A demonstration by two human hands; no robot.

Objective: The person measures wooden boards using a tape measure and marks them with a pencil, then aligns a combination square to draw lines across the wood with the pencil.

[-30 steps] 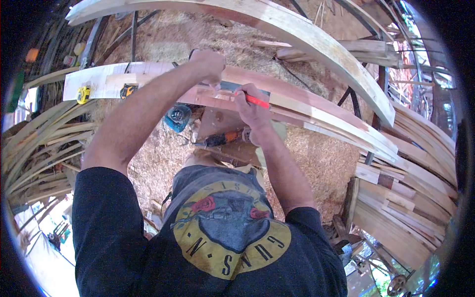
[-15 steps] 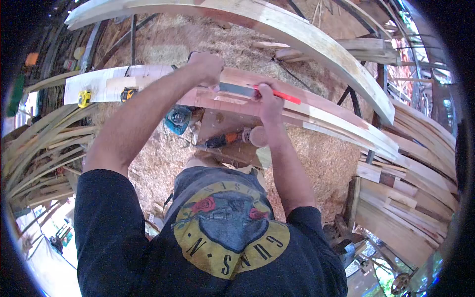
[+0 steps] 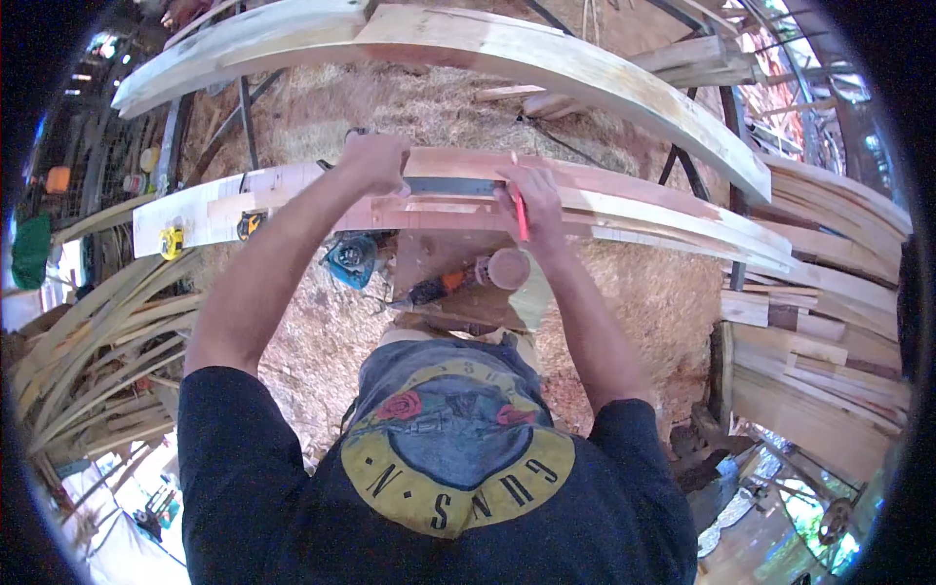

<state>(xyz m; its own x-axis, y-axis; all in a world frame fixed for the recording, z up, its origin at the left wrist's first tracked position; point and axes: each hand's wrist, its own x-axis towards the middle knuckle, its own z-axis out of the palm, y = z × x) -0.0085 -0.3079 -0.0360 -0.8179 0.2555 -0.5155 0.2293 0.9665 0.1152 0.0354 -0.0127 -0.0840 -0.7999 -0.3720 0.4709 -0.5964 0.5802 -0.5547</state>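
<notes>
A long pale wooden beam [image 3: 643, 187] runs across in front of me. My left hand [image 3: 377, 163] is closed in a fist at one end of a flat grey metal straightedge [image 3: 450, 186]; a dark piece shows just above the fist. The straightedge lies along the beam, between my two hands. Its far end is by my right hand [image 3: 536, 198], which is closed around a red pencil [image 3: 521, 216]. The pencil stands nearly upright in view, its red end toward me. Its lower tip is hard to make out.
Two tape measures, one yellow [image 3: 172, 242] and one yellow and black [image 3: 251, 226], sit on the beam's left part. Below it are a teal power tool [image 3: 351, 259] and an orange-black disc tool [image 3: 448, 285]. A curved beam [image 3: 585, 73] lies beyond; stacked boards [image 3: 799, 390] stand right.
The red pencil has swung from pointing right to pointing toward me as my right hand turned. My left hand appears slightly farther left and lower, and the whole view has shifted a little.
</notes>
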